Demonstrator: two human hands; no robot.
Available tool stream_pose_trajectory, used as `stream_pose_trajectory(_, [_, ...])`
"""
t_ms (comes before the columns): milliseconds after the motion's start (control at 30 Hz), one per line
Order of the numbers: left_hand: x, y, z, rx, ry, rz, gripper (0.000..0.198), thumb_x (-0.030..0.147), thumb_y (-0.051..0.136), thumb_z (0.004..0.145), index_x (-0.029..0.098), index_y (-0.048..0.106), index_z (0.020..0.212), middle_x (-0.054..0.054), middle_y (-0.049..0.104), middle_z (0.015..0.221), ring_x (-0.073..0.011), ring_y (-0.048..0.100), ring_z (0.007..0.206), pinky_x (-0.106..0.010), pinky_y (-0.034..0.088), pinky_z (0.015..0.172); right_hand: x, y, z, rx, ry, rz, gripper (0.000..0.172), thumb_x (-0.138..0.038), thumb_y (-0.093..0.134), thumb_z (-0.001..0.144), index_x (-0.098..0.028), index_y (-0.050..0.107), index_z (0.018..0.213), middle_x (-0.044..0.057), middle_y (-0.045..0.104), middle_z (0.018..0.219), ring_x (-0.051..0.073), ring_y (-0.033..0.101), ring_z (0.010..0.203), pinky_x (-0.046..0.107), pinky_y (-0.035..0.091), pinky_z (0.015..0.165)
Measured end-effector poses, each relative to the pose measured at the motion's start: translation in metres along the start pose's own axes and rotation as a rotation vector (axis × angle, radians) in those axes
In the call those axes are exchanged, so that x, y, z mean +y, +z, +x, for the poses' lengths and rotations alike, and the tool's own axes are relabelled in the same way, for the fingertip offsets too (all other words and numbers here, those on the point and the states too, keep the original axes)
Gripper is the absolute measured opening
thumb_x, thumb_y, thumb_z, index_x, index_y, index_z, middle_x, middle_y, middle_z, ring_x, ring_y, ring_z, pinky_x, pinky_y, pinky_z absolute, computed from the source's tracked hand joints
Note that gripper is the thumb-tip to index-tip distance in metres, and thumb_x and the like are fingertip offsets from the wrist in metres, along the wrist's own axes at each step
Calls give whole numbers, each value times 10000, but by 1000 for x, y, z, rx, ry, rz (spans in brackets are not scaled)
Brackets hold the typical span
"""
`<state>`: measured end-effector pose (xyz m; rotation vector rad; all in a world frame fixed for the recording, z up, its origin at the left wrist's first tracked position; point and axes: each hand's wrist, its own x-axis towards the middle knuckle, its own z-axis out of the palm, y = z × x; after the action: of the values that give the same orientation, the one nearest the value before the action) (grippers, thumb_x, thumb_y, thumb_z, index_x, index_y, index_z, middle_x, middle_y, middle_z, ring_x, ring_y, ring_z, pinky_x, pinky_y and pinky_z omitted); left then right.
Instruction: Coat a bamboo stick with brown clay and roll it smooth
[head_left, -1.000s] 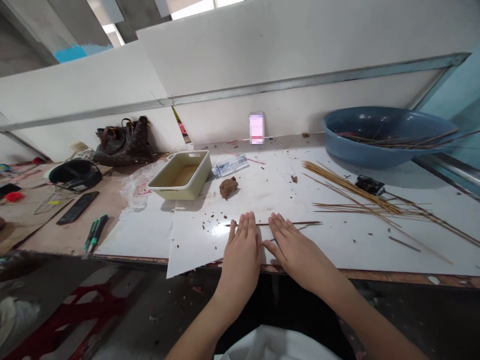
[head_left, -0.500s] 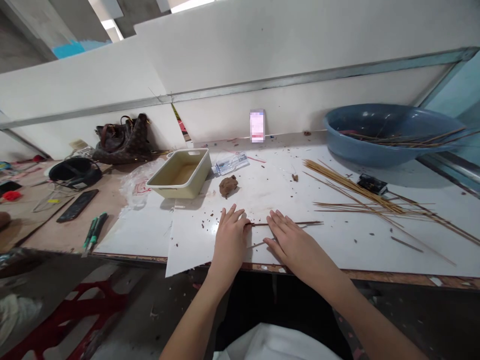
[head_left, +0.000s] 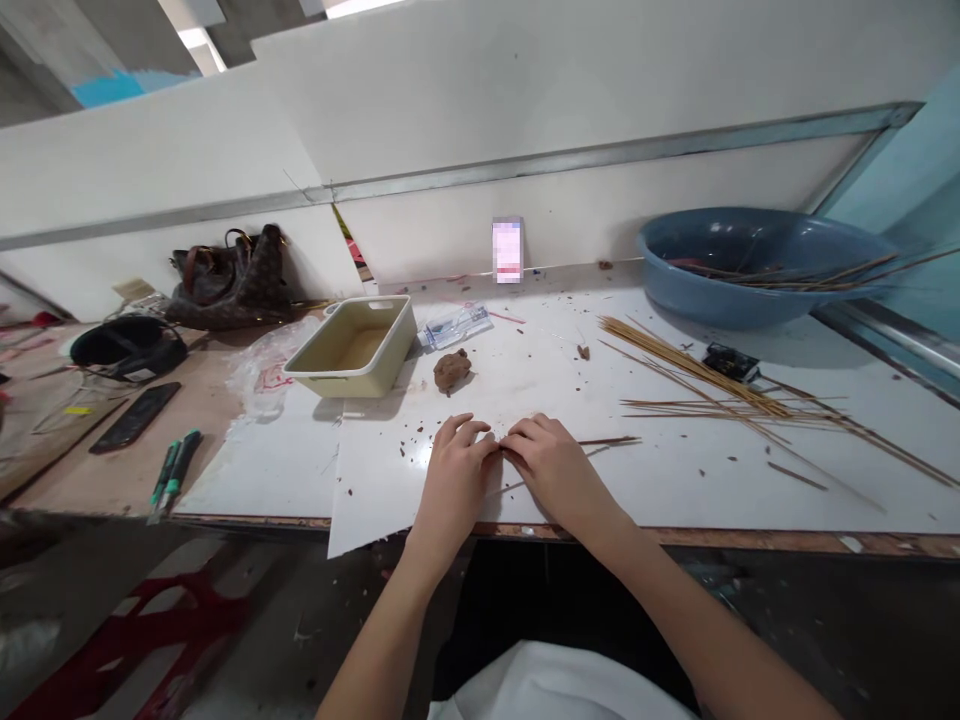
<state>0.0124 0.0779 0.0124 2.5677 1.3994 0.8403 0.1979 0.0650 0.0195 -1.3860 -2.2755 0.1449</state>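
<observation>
My left hand (head_left: 454, 470) and my right hand (head_left: 553, 468) rest side by side on the white board (head_left: 525, 400), fingers curled, fingertips meeting on the left end of a thin brown-coated stick (head_left: 607, 440). The stick lies flat and runs out to the right from under my right hand. Both hands pinch it where they meet. A lump of brown paste (head_left: 451, 369) sits just beyond my hands. A loose pile of bare bamboo sticks (head_left: 712, 385) lies to the right.
A cream plastic tray (head_left: 354, 347) stands at the left of the board, a small plastic packet (head_left: 454, 325) beside it. A blue basin (head_left: 750, 265) with sticks is at the back right. A handbag (head_left: 225, 280), a phone (head_left: 133, 417) and pens (head_left: 171, 472) lie to the left.
My hands went from lying flat and spread on the stick to curled with fingertips pinching together on its left end. The right hand shifted left toward the left hand.
</observation>
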Motion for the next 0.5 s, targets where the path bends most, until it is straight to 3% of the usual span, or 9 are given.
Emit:
stream_pose_trajectory(133, [0,0,-1,9,4,-24,305,34,581,999,221,822,1004,-110,757,1178,-332,576,1294,-549,595,1045,2,4,-2,21,-15,1,244,-140,548,1078,-204,782,1051,89,752,1035,272,618,1032,433,546,942])
stream_pose_trajectory(333, [5,0,2,10,-36,-3,323,35,570,996,210,831,919,-107,680,944,-290,559,1000,-436,607,794,1,6,-1,44,-45,62,305,-133,491,1092,-190,761,964,99,711,976,287,576,1036,443,560,925])
stream_pose_trajectory(500, [8,-5,0,-24,2,35,333,12,562,996,204,825,932,-104,673,959,-295,547,1045,-429,593,847,0,5,-3,44,-44,118,321,-141,472,1095,-204,754,956,93,699,967,283,579,1035,446,571,929])
